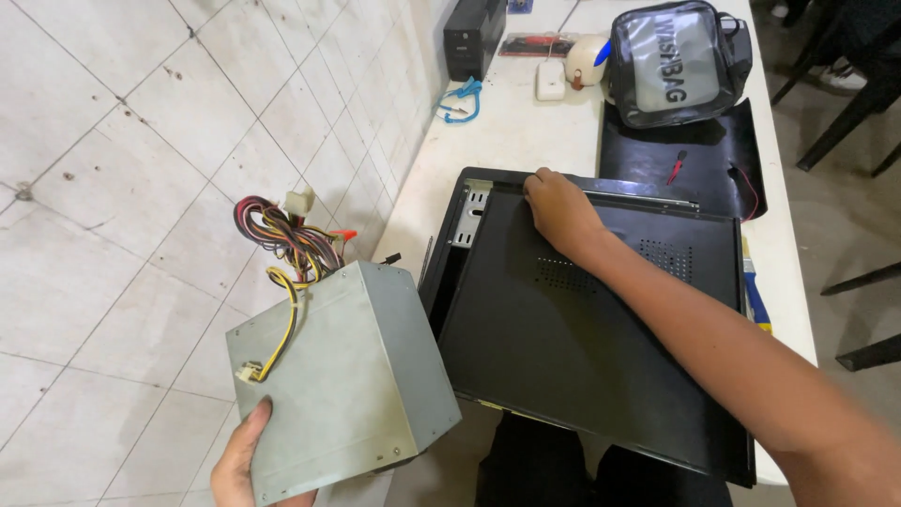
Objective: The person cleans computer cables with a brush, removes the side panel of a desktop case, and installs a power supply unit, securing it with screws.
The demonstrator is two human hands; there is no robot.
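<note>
While the grey sheet-metal power supply box (343,380) is held up off the desk (511,122) by the left hand (246,462), grip closed under its lower corner, the black computer case (582,319) lies at three o'clock from it. Its long axis runs from ten to four o'clock. The right hand (560,214) is pressed flat on the case's far edge, fingers curled over and pinching nothing. A bundle of coloured wires (286,239) sprouts from the box at twelve o'clock.
</note>
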